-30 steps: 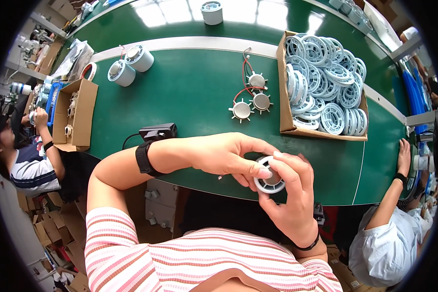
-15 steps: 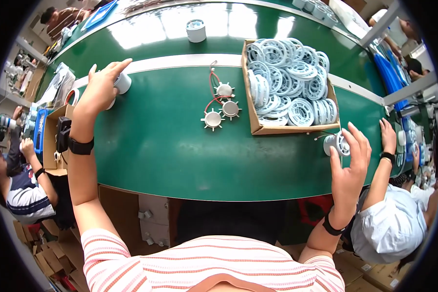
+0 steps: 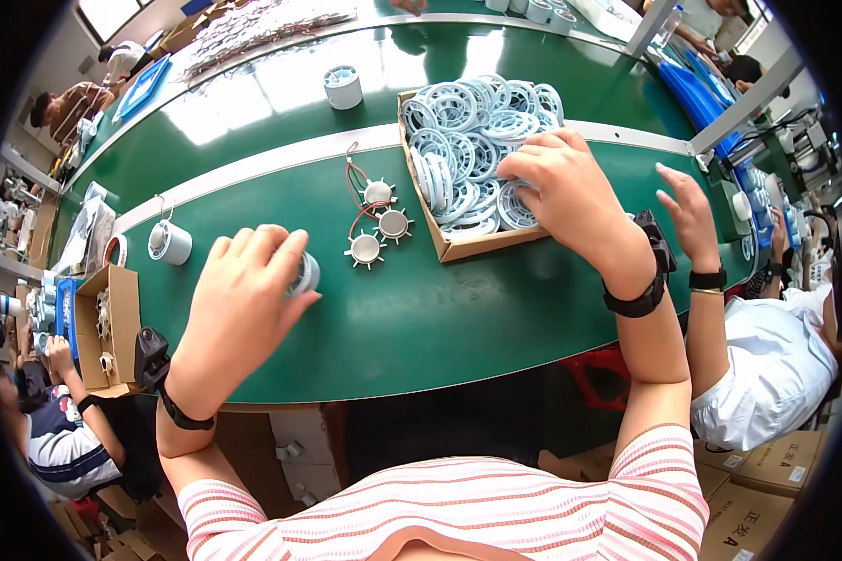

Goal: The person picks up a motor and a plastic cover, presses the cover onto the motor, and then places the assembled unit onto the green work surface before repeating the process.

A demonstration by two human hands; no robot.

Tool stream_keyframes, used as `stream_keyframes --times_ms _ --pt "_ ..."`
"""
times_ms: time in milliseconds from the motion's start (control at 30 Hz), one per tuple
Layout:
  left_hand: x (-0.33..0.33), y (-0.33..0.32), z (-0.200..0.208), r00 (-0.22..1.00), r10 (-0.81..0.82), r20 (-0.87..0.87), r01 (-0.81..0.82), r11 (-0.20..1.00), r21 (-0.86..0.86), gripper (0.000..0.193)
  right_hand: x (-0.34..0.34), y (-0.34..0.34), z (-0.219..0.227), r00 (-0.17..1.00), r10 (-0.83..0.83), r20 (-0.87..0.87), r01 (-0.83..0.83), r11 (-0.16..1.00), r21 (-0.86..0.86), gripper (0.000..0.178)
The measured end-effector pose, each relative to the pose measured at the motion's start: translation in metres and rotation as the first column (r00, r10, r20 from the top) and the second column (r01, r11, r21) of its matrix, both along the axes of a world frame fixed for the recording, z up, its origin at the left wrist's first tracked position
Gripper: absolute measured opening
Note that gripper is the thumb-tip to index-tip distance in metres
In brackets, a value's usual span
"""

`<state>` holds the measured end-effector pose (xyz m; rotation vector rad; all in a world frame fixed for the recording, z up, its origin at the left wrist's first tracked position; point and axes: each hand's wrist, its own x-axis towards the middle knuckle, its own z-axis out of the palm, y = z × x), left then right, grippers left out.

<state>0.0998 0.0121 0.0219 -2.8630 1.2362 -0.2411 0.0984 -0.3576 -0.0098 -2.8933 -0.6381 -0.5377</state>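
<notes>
My left hand (image 3: 248,294) is closed around a pale blue cylindrical housing (image 3: 309,273) over the green table; most of the housing is hidden by my fingers. My right hand (image 3: 571,192) reaches over the open cardboard box (image 3: 458,249) with its fingers bent and apart. Its thumb and forefinger are at the pale blue plastic rings (image 3: 517,206) heaped inside, and the fingertips are partly hidden. Left of the box lie three round, spoked white discs (image 3: 393,223) with red wires. Another housing (image 3: 169,243), with a thin wire on top, stands beyond my left hand.
A white housing (image 3: 342,87) stands on the far side of the pale metal strip (image 3: 281,166). At the left edge is a cardboard box (image 3: 126,309) with white parts. A co-worker's hand (image 3: 690,220) is raised close by my right wrist.
My left hand has come nearer and rightward, now around a housing. My right hand has left the housing at the right and moved up to the rings. The whole view has shifted.
</notes>
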Motion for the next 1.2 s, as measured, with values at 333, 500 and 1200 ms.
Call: stream_keyframes --times_ms 333,500,1200 --pt "-0.016 -0.05 -0.027 0.911 -0.366 -0.193 0.334 0.926 -0.179 0.063 -0.033 0.017 0.012 0.986 -0.094 0.139 0.036 0.928 0.372 0.027" --pt "-0.012 -0.049 -0.037 0.868 -0.346 -0.357 0.231 0.917 -0.327 0.069 -0.094 0.034 0.005 0.988 -0.008 0.152 -0.071 0.859 0.508 0.025" --pt "-0.014 -0.051 -0.049 0.564 -0.34 -0.752 -0.108 0.873 -0.475 0.071 -0.128 0.063 -0.05 0.966 -0.056 -0.252 0.18 0.849 0.497 0.095"
